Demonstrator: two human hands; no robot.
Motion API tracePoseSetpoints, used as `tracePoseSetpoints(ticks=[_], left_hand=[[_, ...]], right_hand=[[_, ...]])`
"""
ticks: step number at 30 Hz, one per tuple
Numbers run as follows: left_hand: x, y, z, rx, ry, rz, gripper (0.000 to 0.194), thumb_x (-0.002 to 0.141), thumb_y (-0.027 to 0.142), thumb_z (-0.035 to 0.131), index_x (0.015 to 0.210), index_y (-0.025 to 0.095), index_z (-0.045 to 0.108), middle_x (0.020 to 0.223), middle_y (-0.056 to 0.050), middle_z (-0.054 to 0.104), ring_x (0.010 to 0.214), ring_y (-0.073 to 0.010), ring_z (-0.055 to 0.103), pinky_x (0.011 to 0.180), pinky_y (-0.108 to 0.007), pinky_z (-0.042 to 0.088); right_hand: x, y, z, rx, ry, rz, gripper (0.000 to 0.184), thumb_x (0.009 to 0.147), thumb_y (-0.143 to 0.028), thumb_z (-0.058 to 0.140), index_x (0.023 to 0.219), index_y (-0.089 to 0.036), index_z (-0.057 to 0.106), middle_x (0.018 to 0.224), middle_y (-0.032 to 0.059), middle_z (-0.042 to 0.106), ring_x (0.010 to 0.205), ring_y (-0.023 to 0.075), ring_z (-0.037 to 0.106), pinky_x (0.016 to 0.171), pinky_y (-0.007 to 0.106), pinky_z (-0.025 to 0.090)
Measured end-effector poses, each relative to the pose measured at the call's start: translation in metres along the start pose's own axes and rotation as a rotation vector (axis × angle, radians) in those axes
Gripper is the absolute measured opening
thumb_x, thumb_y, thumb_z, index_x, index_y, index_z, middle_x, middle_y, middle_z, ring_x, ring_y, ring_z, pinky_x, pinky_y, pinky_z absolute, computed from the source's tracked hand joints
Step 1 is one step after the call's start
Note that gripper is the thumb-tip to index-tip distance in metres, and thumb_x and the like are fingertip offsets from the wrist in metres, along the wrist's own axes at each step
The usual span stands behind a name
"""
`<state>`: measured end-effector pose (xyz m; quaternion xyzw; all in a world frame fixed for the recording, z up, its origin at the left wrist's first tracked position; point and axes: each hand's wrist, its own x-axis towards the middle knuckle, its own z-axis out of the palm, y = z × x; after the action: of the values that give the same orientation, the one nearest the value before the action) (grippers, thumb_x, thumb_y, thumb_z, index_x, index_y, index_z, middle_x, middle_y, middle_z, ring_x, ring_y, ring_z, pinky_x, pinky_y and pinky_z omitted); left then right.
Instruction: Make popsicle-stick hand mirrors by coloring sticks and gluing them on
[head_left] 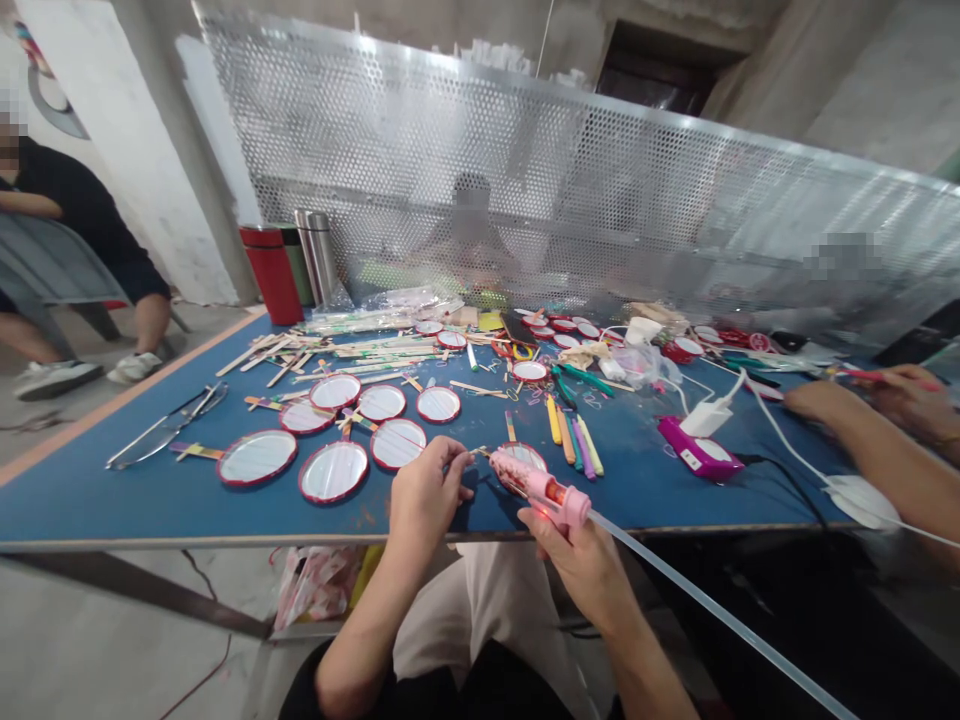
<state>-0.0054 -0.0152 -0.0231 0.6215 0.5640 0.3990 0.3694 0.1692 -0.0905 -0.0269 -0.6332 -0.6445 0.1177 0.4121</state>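
Note:
My right hand (581, 560) is wrapped round a pink hot glue gun (534, 484), with a long translucent glue stick (705, 602) running out of its back. The gun's nozzle points left, toward the fingertips of my left hand (427, 495). Those fingers are pinched together on a tiny item close to the nozzle; I cannot make out what it is. Beneath the gun lies a red-rimmed round disc with a stick handle (511, 425), partly hidden. Several similar red-rimmed discs (334, 471) lie on the blue table left of my left hand.
Loose craft sticks (277, 355), eyeglasses (169, 428), coloured pens (576, 440) and green-handled pliers (585, 378) lie about. A purple power strip (697, 450) with cables is at right, near a co-worker's hands (900, 405). A red flask (274, 275) stands by the perforated metal screen (420, 150).

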Motion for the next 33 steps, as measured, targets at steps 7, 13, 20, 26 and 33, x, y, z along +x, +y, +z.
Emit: tracePoseSetpoints(ticks=[7,13,20,26,33], left_hand=[[-0.001,0.001,-0.001,-0.007,-0.020,-0.006,0.013,0.087,0.035,0.050,0.082,0.026,0.059,0.065,0.004,0.074,0.056,-0.0164,0.072,0.054,-0.023,0.048],[-0.001,0.002,-0.002,-0.019,-0.026,-0.012,0.013,0.087,0.035,0.050,0.083,0.026,0.058,0.065,0.004,0.073,0.055,-0.0162,0.072,0.053,-0.022,0.049],[0.000,0.000,-0.001,-0.028,-0.026,-0.009,0.013,0.088,0.035,0.050,0.084,0.026,0.058,0.068,0.004,0.074,0.054,-0.0158,0.072,0.052,-0.022,0.049],[0.000,-0.001,0.000,-0.054,-0.023,-0.010,0.013,0.088,0.034,0.050,0.083,0.025,0.058,0.066,0.004,0.073,0.054,-0.0159,0.072,0.051,-0.022,0.049],[0.001,0.000,-0.001,-0.060,-0.025,-0.028,0.011,0.088,0.030,0.051,0.082,0.024,0.058,0.071,0.002,0.075,0.053,-0.0153,0.072,0.050,-0.021,0.050]], right_hand=[[-0.003,0.002,0.002,-0.084,0.065,-0.068,0.059,0.090,-0.067,0.044,0.069,-0.017,0.066,0.045,0.0015,0.059,0.042,0.0173,0.056,0.049,0.028,0.045],[-0.007,0.011,0.008,-0.084,0.159,-0.103,0.055,0.091,-0.064,0.047,0.077,-0.016,0.069,0.044,-0.0005,0.057,0.039,0.0163,0.054,0.047,0.028,0.044],[-0.001,-0.003,-0.003,-0.073,-0.016,-0.108,0.056,0.093,-0.061,0.044,0.078,-0.015,0.070,0.045,-0.0009,0.057,0.039,0.0152,0.055,0.046,0.026,0.045],[-0.001,-0.004,-0.003,-0.067,0.050,-0.139,0.056,0.093,-0.063,0.043,0.081,-0.016,0.070,0.047,0.0003,0.060,0.043,0.0166,0.057,0.048,0.027,0.047],[0.000,-0.009,-0.006,-0.069,-0.064,-0.072,0.054,0.092,-0.064,0.043,0.079,-0.019,0.071,0.046,0.0001,0.058,0.042,0.0176,0.055,0.048,0.028,0.046]])
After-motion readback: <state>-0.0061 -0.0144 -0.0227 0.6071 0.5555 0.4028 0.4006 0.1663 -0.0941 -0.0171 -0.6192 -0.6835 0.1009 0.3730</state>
